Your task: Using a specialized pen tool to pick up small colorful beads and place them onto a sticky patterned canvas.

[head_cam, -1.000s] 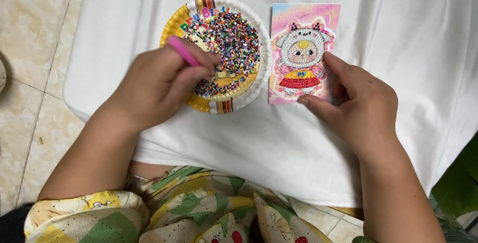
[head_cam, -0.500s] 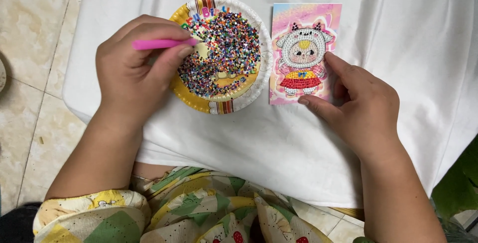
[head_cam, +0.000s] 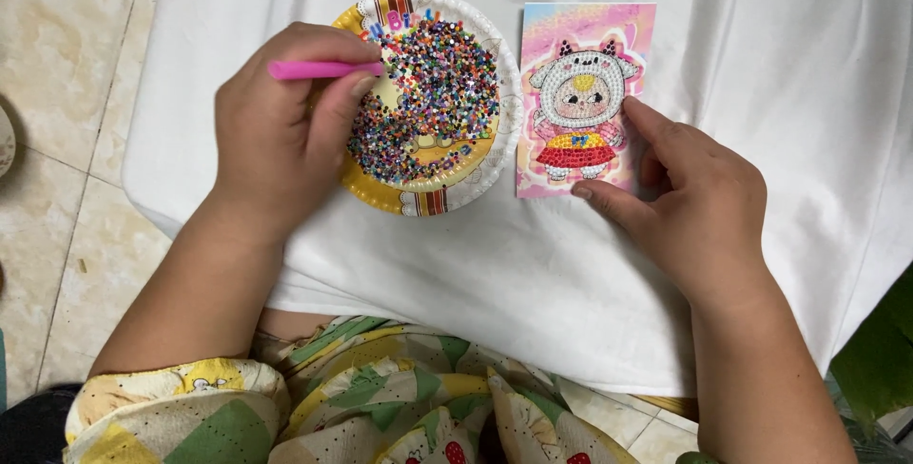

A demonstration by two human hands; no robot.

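One white cloth over pale tiled floor.

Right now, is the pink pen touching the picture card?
No, the left hand holds the pen over the bead plate, while the right hand rests on the card.

Domestic setting: a home craft spot, worked from my lap.

A white cloth covers the low surface across my knees. Left of the cloth lies a beige marble-patterned tile floor, as in a living room. On the cloth sit a printed paper party plate heaped with mixed coloured beads and, just right of the plate, a cartoon bead-picture card. Below the cloth, nearest me, I note loose patterned house clothing. Green leaves show at the cloth's lower right.
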